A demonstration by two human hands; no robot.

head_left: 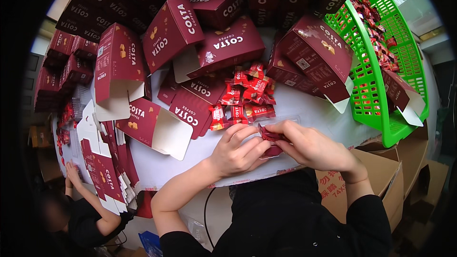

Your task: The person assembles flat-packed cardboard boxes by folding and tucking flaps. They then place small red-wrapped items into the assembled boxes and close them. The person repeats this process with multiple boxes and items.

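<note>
Left hand (238, 151) and right hand (312, 146) pinch a small, dark-red, shiny packet (269, 135).

Stacked maroon cartons (78, 70), red wrapped pieces (256, 88) and a co-worker (90, 223) suggest a packing workshop.

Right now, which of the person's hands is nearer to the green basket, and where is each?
Right. The right hand is left of the green basket, apart from it and nearer the person; the left hand is farther left, beyond the right hand.
</note>
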